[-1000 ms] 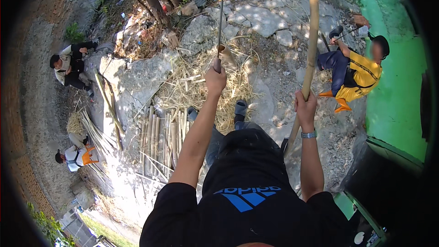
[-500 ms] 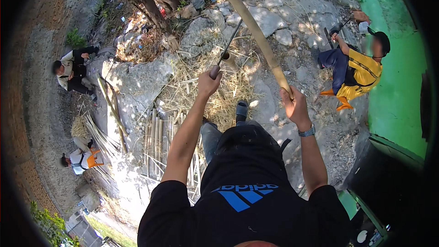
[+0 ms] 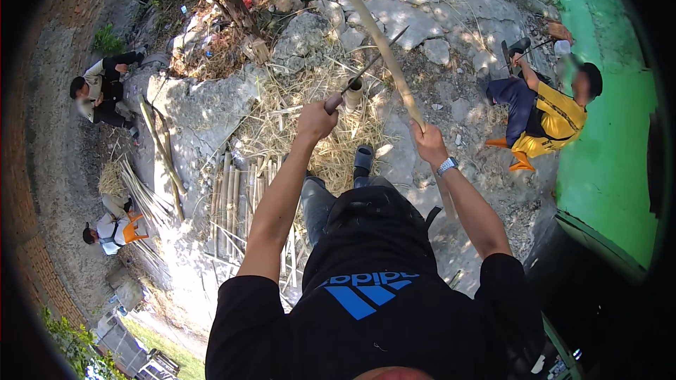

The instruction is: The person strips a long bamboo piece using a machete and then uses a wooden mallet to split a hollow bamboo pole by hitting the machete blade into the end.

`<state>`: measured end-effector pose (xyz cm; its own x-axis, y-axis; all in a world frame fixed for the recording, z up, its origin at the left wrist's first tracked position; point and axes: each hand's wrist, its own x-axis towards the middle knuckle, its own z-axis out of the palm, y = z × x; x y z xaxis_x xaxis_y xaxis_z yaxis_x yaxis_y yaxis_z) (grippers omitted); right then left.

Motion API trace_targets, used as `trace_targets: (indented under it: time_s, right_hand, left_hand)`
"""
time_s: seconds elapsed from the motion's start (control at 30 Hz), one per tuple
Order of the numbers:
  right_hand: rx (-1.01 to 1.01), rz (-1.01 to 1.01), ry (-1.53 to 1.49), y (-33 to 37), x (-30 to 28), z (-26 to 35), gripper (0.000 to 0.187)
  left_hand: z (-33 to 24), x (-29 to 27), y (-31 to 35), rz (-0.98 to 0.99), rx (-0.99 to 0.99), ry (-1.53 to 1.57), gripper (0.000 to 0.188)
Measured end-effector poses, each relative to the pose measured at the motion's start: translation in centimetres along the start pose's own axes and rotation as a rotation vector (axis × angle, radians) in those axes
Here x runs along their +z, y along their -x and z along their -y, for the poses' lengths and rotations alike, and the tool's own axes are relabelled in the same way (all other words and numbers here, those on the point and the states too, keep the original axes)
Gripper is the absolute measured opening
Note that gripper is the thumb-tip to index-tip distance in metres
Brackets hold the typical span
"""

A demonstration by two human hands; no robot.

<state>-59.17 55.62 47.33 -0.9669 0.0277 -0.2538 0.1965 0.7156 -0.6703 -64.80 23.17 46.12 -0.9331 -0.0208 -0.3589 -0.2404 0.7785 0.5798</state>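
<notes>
My left hand [image 3: 317, 123] is closed around the brown handle of a machete [image 3: 364, 72]. Its thin dark blade points up and right and crosses the pole; I cannot tell whether they touch. In my right hand [image 3: 429, 145] is the near end of a long yellowish bamboo pole [image 3: 384, 46], which slants away to the upper left. Beneath the machete handle stands a short upright bamboo post [image 3: 354, 90], its top open. Pale shavings [image 3: 310, 127] lie thick on the ground around the post and by my feet.
Cut bamboo lengths [image 3: 229, 193] lie to my left. A person in yellow [image 3: 553, 116] sits on an orange chair at right, holding a blade. Two more people, one in dark trousers [image 3: 107, 91] and one in white [image 3: 111, 231], sit at left. A green wall [image 3: 598, 98] borders the right.
The bamboo pole has shifted left and nearer, so its far end now shows. My right hand has moved up and left. The machete blade has swung right across the pole.
</notes>
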Motion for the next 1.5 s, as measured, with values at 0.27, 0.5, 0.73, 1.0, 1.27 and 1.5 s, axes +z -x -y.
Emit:
trace_targets:
  time_s: [0.27, 0.5, 0.73, 1.0, 1.27, 1.5]
  right_hand:
    - [-0.406, -0.427, -0.791, -4.0, -20.9, 21.2, 0.054]
    - [0.004, -0.126, 0.288, -3.3, -3.0, -5.7, 0.058]
    - [-0.007, -0.060, -0.222, -5.7, -13.3, 8.7, 0.035]
    - [0.018, 0.003, -0.613, -0.3, -11.9, 2.2, 0.032]
    - [0.276, 0.170, -0.387, -1.4, -3.5, 3.4, 0.038]
    - [-0.469, -0.313, -0.966, -8.8, -25.5, 24.0, 0.036]
  left_hand:
    - [-2.8, -0.8, -3.2, 0.009, -0.010, -0.053, 0.033]
    - [-5.3, 2.7, -4.1, 0.105, 0.067, 0.034, 0.031]
    - [-3.5, 0.7, -4.9, 0.080, 0.016, -0.012, 0.029]
    - [0.8, -0.7, -4.6, -0.008, 0.024, 0.000, 0.026]
    - [1.7, -1.2, -6.1, -0.022, 0.052, -0.028, 0.023]
    - [1.0, -2.6, -7.0, 0.043, -0.032, -0.038, 0.026]
